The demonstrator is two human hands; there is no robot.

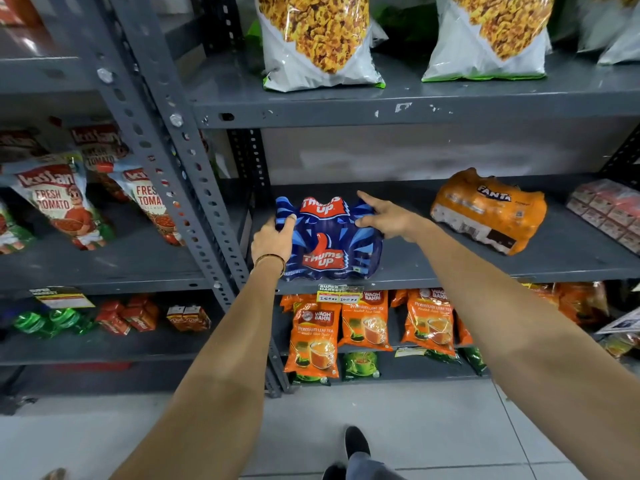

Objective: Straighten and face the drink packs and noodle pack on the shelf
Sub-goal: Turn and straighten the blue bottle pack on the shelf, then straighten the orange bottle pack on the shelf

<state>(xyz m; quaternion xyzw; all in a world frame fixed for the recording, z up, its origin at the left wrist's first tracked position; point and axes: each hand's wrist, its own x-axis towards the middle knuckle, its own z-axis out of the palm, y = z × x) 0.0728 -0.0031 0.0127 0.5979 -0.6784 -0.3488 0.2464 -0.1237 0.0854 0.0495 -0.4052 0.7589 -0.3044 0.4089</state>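
A blue Thums Up drink pack sits at the left end of the middle shelf, its label facing me. My left hand grips its left side, thumb on the top corner. My right hand rests on its upper right side, fingers spread over the wrap. To the right, an orange Fanta drink pack lies skewed on the same shelf, untouched. A pink-and-red wrapped pack, probably the noodle pack, lies at the far right edge, partly cut off.
A grey slotted upright stands just left of the blue pack. Snack bags fill the shelf above, orange tea packets the shelf below. Ketchup pouches stand on the left rack. My shoes are on the tiled floor.
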